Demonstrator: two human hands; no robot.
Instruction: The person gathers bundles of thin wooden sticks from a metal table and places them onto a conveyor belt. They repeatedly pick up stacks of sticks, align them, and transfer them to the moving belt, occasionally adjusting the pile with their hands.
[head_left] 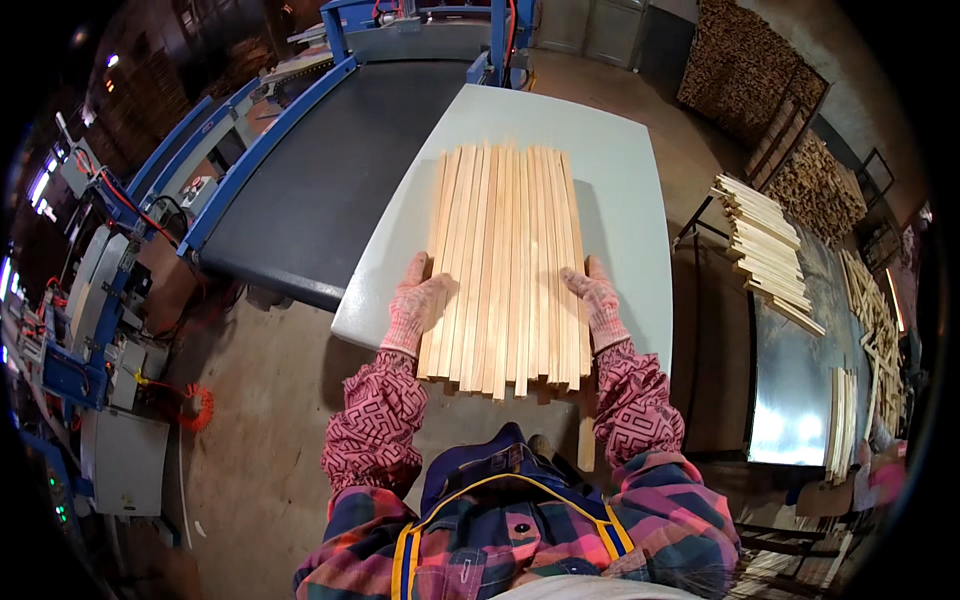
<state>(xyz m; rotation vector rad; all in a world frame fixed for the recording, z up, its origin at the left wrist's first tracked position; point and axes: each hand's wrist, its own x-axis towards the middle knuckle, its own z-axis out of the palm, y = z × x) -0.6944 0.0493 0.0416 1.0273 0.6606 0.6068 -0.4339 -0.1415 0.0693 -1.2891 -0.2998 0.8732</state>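
Head: two hands (411, 303) (598, 299) on one bundle (507, 265)

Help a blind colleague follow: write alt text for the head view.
A gloved left hand and gloved right hand hold a row of pale wooden strips by its sides, over a light grey tabletop. A black conveyor belt is at left; stacked slats lie at right.

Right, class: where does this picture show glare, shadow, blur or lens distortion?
Head view: glare whitens part of the metal tabletop; shadow falls on the pale table, right of the wooden strips, whose far ends look slightly blurred; the table's sides look bowed; the corners are black.
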